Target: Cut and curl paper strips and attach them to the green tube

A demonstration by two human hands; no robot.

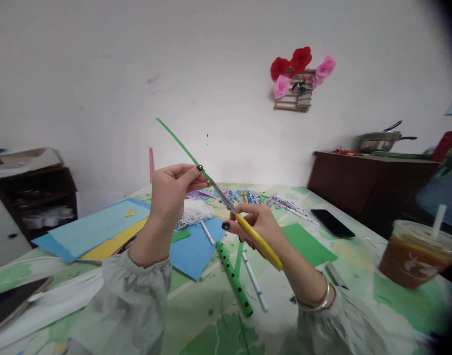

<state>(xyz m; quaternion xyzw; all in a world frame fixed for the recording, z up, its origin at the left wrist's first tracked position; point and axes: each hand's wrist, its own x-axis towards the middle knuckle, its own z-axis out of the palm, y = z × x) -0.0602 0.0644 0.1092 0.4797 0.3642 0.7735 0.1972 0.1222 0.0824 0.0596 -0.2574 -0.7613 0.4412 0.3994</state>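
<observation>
Between the thumb and fingers of my left hand (177, 185) is pinched a narrow green paper strip (176, 139), its long end rising up and left. My right hand (257, 227) grips yellow-handled scissors (258, 240), whose metal blades reach up to the strip close by my left fingertips. Whether the blades have closed on the paper I cannot tell. Beneath my hands lie a green tube with black dots (234, 278), a white marker with a blue band (254, 282) and another marker (207, 233). A blue paper sheet (194, 259) is partly under them.
White string (197, 212) is heaped mid-table, with curled paper pieces (248, 196) behind. Green paper (308, 244), a black phone (332, 223) and an iced drink cup (414, 256) lie to the right. Light blue sheets (100, 228) and another phone (17, 301) are on the left.
</observation>
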